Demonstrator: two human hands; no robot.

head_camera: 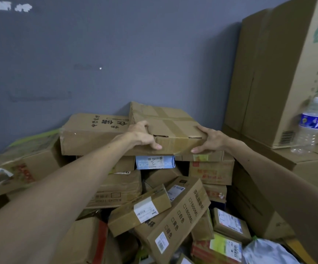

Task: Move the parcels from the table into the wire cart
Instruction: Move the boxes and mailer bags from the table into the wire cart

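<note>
A flat brown taped cardboard box (165, 122) lies on top of a tall heap of parcels against the grey wall. My left hand (143, 136) grips its near left corner, thumb on the front face. My right hand (209, 139) grips its near right corner, fingers curled over the top edge. Both arms are stretched forward over the heap. The wire cart is not in view.
A wide brown box with black printing (89, 134) lies just left of the held box. A long printed carton (175, 220) leans in the heap below. Tall cartons (268, 73) stack at the right, with a plastic water bottle (309, 126) standing on one.
</note>
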